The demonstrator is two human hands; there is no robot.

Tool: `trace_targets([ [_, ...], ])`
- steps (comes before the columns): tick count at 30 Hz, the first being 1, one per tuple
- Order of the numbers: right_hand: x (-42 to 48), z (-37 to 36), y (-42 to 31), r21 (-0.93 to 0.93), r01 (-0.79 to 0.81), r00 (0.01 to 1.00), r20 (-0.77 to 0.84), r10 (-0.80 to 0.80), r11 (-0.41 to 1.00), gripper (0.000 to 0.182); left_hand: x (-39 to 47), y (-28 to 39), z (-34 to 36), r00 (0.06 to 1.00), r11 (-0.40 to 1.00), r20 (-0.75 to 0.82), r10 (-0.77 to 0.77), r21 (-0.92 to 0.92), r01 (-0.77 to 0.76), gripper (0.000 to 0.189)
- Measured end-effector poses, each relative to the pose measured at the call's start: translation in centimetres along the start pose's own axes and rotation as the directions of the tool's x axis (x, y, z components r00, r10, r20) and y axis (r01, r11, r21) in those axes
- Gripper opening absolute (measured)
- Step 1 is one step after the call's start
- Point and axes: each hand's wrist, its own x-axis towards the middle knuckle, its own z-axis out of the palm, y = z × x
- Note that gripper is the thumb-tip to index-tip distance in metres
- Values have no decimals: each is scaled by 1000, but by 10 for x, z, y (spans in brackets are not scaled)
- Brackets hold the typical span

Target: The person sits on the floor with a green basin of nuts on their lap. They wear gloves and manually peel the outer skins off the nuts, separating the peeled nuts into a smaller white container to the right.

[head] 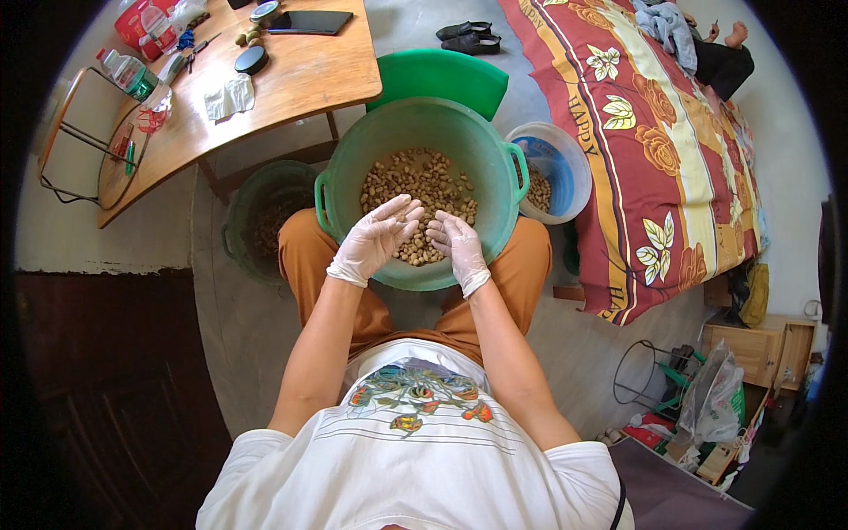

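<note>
A large green plastic basin (424, 122) rests between my knees, with many unshelled peanuts (414, 175) heaped on its bottom. Over its near side I hold my left hand (381, 238) in a thin white glove, palm turned up and inward, fingers slightly curved. My right hand (460, 248), gloved the same way, faces it a short gap away with bent fingers. Both hands hover above the peanuts, and I see nothing clearly gripped in either. Whether small bits lie against the left palm is hard to make out.
Right of the basin stands a white bucket (576, 169) holding more peanuts. A darker green tub (235, 232) with debris sits at left, below a wooden table (298, 73). A green plastic stool (457, 69) is behind. A patterned bed cover (636, 218) borders the right; a person's bare foot (737, 34) shows beyond.
</note>
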Motion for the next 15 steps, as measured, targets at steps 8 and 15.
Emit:
trace_targets([
  [8, 2, -7, 4, 48, 8, 1000, 28, -10, 999, 35, -21, 83, 1, 886, 814, -62, 460, 427, -393, 30],
  [15, 7, 0, 8, -125, -28, 1000, 4, 29, 992, 34, -57, 159, -7, 561, -32, 44, 826, 999, -32, 31],
])
